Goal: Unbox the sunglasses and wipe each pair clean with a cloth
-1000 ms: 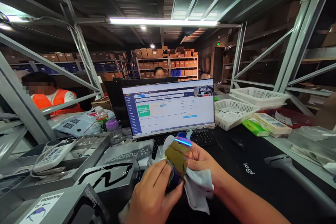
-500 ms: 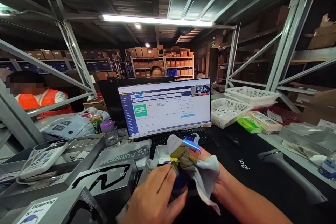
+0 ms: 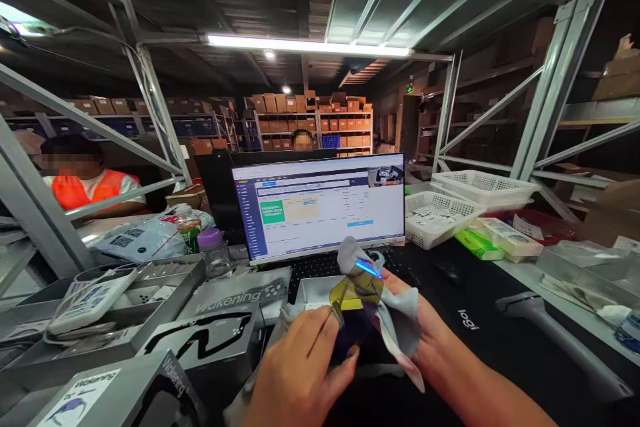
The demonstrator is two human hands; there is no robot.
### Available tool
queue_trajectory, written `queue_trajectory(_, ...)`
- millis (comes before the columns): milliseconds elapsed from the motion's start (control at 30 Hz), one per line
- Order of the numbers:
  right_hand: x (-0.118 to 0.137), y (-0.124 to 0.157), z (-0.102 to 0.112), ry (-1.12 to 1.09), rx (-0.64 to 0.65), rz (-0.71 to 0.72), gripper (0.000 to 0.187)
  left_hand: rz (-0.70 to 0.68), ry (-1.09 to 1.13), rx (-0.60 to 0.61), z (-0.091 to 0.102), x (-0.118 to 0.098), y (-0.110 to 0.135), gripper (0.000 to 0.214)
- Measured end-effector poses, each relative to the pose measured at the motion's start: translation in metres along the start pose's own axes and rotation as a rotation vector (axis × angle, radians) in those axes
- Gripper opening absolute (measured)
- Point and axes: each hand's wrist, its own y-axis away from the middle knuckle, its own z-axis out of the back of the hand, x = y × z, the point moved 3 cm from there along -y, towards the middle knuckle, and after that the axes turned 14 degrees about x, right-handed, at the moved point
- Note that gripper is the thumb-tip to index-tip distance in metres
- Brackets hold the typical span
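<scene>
My left hand [image 3: 300,367] pinches the near edge of a yellow mirrored glasses lens [image 3: 356,300] held over the black desk mat [image 3: 470,327]. My right hand [image 3: 425,340] is wrapped in a grey cleaning cloth [image 3: 397,327] and grips the lens from the right side, the cloth folded over its top edge. A bright blue reflection runs along the lens top. Both hands are in front of the monitor [image 3: 320,203] and the keyboard [image 3: 325,265].
Grey "Wakening" boxes [image 3: 200,333] and an open tray of parts [image 3: 100,300] lie at left. Bottles [image 3: 213,250] stand by the monitor. White baskets [image 3: 450,210], packets [image 3: 500,233] and a scanner handle [image 3: 555,333] lie at right. A person in an orange vest [image 3: 85,183] sits behind the left rack.
The cloth has slid up over the top of the lens and the lens has tilted more upright. Both hands have kept their hold and shifted slightly right.
</scene>
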Motion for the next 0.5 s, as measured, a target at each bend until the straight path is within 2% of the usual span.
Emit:
queue_trajectory(100,-0.005,0.003,-0.001,-0.026,0.032,0.015,0.044,-0.007,-0.021,-0.032,0.0,0.0,0.001,0.014)
queue_trajectory(200,-0.012,0.01,-0.006,0.14,0.134,0.03,0.046,-0.006,-0.029,-0.042,-0.001,0.004,0.005,0.015)
queue_trajectory(300,-0.02,0.014,-0.01,0.265,0.162,0.045,0.043,-0.008,-0.031,-0.028,-0.005,0.009,0.011,0.017)
queue_trajectory(367,-0.024,0.013,-0.01,0.214,0.153,0.033,0.044,-0.007,-0.035,-0.019,-0.007,0.011,0.013,0.018)
queue_trajectory(500,-0.03,0.003,-0.003,-0.041,0.071,-0.031,0.049,-0.025,-0.065,-0.03,-0.006,0.011,0.01,0.017)
